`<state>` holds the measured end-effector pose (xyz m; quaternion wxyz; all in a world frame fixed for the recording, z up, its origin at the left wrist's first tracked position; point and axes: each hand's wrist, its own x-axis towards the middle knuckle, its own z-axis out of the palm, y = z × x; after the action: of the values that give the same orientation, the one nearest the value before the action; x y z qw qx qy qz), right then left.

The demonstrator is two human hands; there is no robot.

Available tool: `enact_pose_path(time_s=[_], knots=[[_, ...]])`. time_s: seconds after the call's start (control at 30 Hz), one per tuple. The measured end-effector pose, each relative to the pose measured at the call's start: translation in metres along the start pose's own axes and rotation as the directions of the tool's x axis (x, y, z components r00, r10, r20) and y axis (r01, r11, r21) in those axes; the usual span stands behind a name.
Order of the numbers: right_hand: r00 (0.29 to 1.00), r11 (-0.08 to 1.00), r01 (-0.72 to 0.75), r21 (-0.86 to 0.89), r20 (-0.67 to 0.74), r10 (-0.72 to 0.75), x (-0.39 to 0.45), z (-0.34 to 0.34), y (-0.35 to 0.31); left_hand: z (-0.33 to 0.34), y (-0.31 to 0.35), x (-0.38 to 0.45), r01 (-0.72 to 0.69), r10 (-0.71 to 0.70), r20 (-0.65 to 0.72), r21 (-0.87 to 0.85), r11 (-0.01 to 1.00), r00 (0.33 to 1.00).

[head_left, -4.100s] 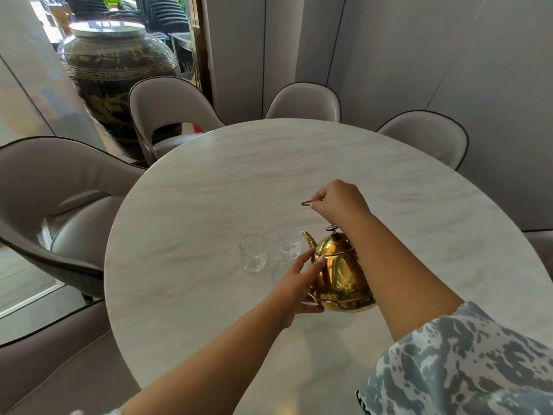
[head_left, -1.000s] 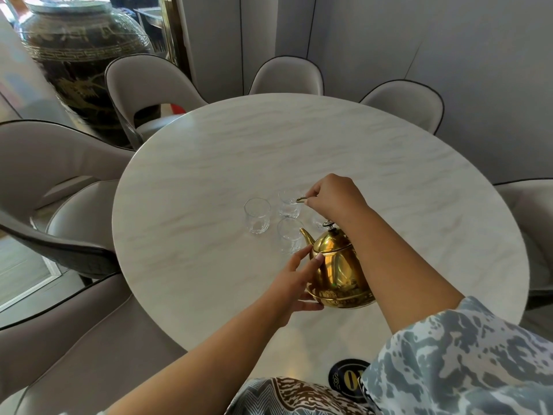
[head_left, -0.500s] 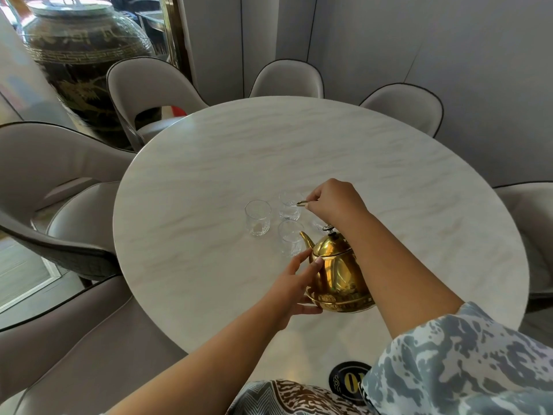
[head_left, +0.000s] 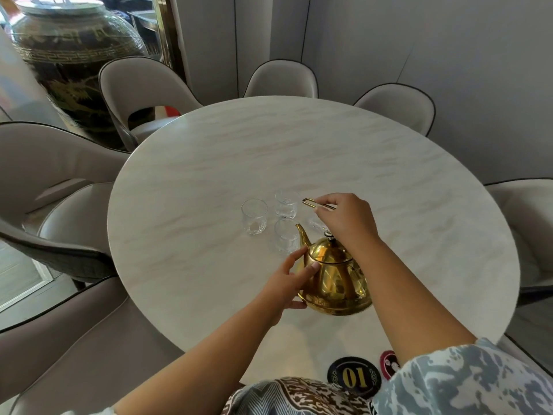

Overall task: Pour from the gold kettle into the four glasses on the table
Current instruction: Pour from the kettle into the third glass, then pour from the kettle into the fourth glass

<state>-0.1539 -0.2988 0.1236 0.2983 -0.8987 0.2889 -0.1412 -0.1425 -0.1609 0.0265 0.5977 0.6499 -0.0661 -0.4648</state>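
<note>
This looks like a private dining room in a restaurant. A big round marble-look table (head_left: 299, 151) fills the middle, ringed by matching grey upholstered chairs with dark piping: at 12 o'clock (head_left: 281, 80), 1 o'clock (head_left: 398, 107), 3 o'clock (head_left: 520, 223), 11 o'clock (head_left: 140, 88) and 9 o'clock (head_left: 51, 163). A round black badge (head_left: 354, 376) marked "01" in gold lies at the table's 6 o'clock edge, like a seat or table number. A huge dark ornamental jar (head_left: 71, 67) with gold patterning stands at 10 o'clock. Plain grey panelled walls (head_left: 449, 49) close the room at 12 to 2 o'clock.
</note>
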Motion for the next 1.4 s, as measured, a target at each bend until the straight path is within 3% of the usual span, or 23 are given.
enact_pose_path(time_s=[0.2,0.47,0.83,1.4], knots=[[0.995,0.998,0.000,0.062,-0.095,0.006,-0.013,0.004,0.005,-0.006,-0.005,-0.003,-0.025,0.025,0.005,0.022,0.999,1.000],[0.992,0.994,0.053,0.094,-0.122,-0.041,-0.017,0.005,-0.015,-0.025,0.001,-0.012,-0.060,0.061,-0.016,0.038,0.997,0.998],[0.994,0.992,0.109,0.068,-0.005,-0.109,0.021,0.015,-0.069,-0.062,0.028,-0.014,-0.104,0.107,-0.079,0.040,0.994,0.991],[0.984,0.994,0.070,-0.084,0.171,-0.055,0.077,0.039,-0.103,-0.085,0.047,0.007,-0.041,0.042,-0.064,0.010,0.999,0.997]])
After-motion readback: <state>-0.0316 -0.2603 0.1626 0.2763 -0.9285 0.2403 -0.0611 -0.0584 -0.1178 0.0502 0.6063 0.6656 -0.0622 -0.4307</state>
